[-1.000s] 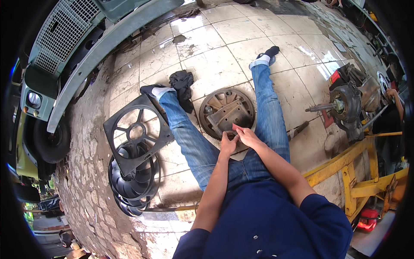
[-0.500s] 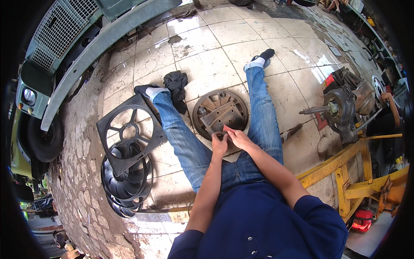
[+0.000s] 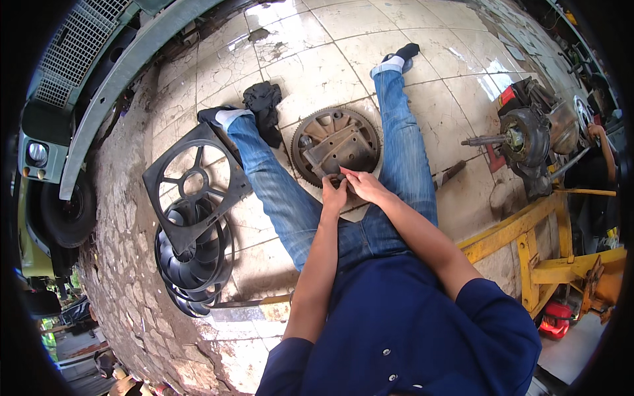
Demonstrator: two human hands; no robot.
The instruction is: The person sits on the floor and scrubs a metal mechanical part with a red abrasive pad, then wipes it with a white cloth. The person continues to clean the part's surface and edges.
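Observation:
I sit on the floor with a toothed flywheel (image 3: 298,146) lying between my legs. A flat metal bracket plate (image 3: 356,148) with holes rests on top of it. My left hand (image 3: 334,195) is closed on a small dark metal part (image 3: 335,179) at the flywheel's near edge. My right hand (image 3: 367,186) pinches a small piece of red sandpaper (image 3: 346,171) against that same part. Fingers cover most of the part, so its full shape is hidden.
Left of my leg lie a black fan shroud (image 3: 221,165) and a black fan (image 3: 191,264). A black cloth (image 3: 263,105) is by my left foot. At right stand a greasy gearbox-like assembly (image 3: 528,142) and a yellow steel frame (image 3: 508,237). A vehicle bumper (image 3: 109,79) juts in far left.
My view has shifted slightly, so the floor items sit a little higher in the picture. Both hands stay together at the flywheel's near edge, still holding the part and the red sandpaper.

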